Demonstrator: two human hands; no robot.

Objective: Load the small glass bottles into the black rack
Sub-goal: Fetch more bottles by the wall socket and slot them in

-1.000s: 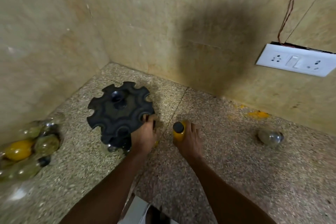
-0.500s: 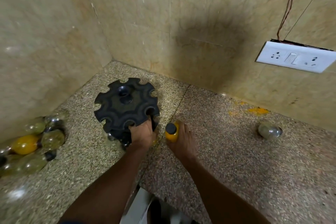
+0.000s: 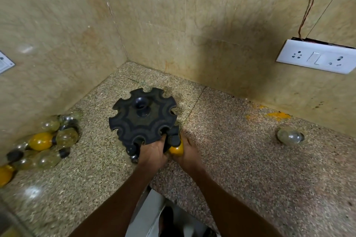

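- I can find no words, brand or label to read on anything here.
- My right hand (image 3: 187, 157) is curled around a small yellow bottle (image 3: 176, 149) with a black cap. The bottle sits right at the near edge of the black rack (image 3: 143, 119), touching it or almost touching it; I cannot tell if it is in a slot.
- My left hand (image 3: 153, 155) grips the near edge of the rack, with the fingers hooked into a notch.
- The rack is round and flat on top, a bit like a gear. It has half-round notches all around its rim and a short tube in the middle. It looks like dull black plastic.
- The rack stands on a speckled stone counter (image 3: 250, 169), near the corner where two tan tiled walls meet.
- A pile of bottles (image 3: 44, 147) lies on the counter to the left, well apart from the rack. Some are yellow and some look clear and shiny, with black caps.
- One clear bottle (image 3: 290, 136) lies on its side far to the right.
- A white switch plate (image 3: 316, 58) with sockets is on the right wall, and thin wires run up from it.
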